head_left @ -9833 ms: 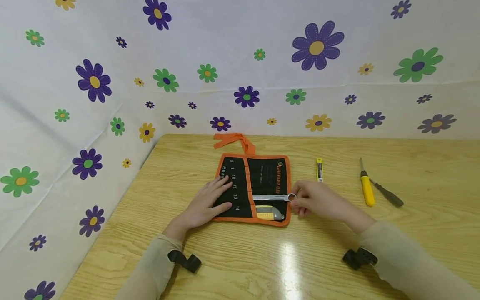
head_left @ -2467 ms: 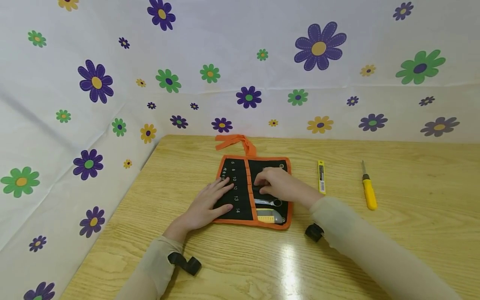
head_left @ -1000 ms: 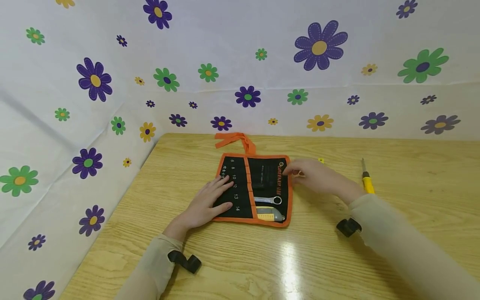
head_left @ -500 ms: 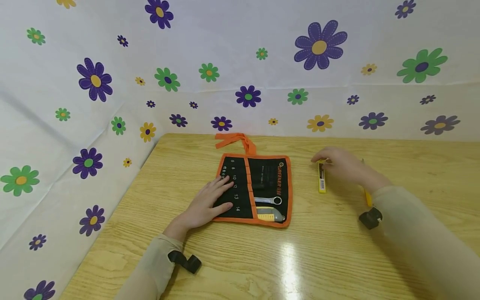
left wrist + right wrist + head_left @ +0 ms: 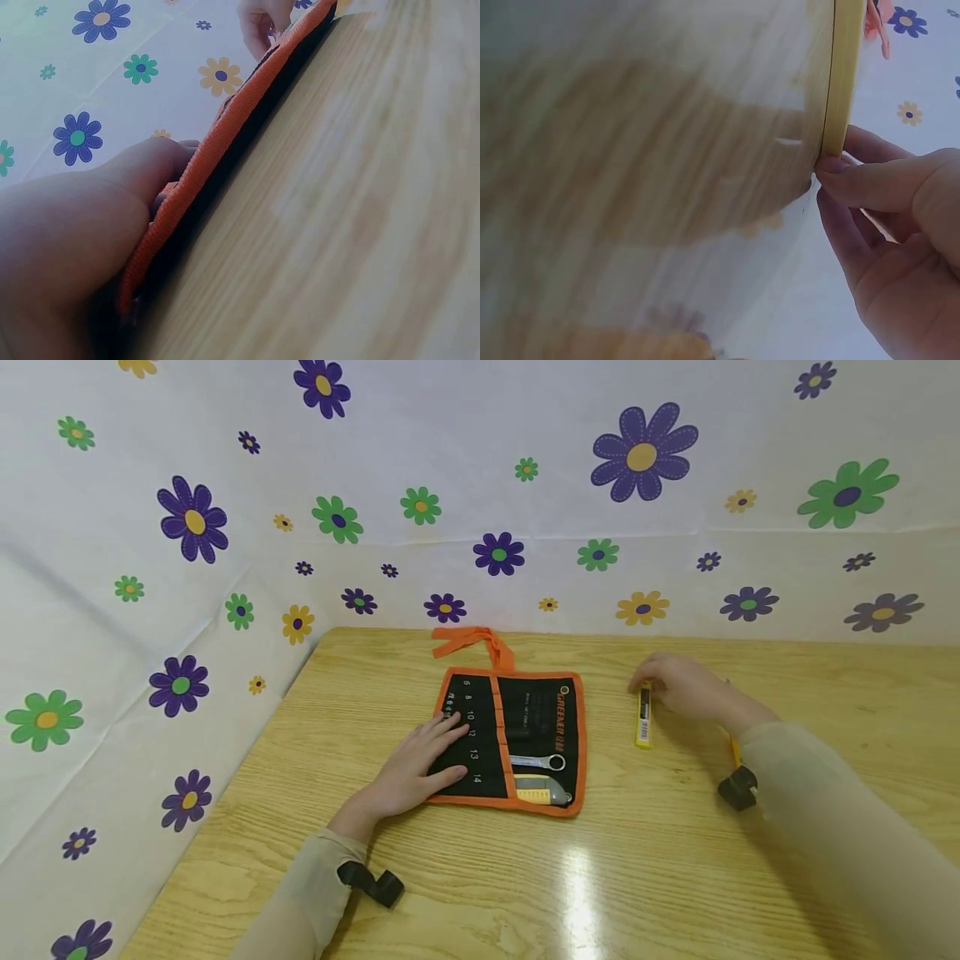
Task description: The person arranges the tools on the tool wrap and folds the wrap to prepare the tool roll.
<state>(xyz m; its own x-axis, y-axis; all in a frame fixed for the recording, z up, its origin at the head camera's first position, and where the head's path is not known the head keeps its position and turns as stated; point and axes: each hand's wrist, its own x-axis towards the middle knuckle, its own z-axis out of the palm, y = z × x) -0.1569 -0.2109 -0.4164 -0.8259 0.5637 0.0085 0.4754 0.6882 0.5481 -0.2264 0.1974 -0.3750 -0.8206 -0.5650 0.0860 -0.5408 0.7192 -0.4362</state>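
Note:
My left hand [image 5: 414,768] lies flat with spread fingers on the left half of a black tool pouch [image 5: 538,710] with orange edging. A wrench [image 5: 543,762] and a yellow-and-grey utility knife [image 5: 542,789] sit in its pockets, their ends showing. To the right, my right hand [image 5: 686,687] pinches the far end of a narrow yellow case [image 5: 643,727] with a label and barcode. In the right wrist view, thumb and fingertips meet the end of the yellow case [image 5: 844,75], which lies on the table. A yellow-handled screwdriver [image 5: 734,749] is mostly hidden behind my right forearm.
Orange ties [image 5: 472,639] stretch from the pouch's far edge across the wooden table [image 5: 480,877]. A white flower-print cloth [image 5: 450,460] stands behind and to the left of the table.
My right hand has gone from the wrench to above the pouch, then right to the yellow case. The wrench sits deeper; the dark-handled screwdriver has left the table. My left hand stayed put.

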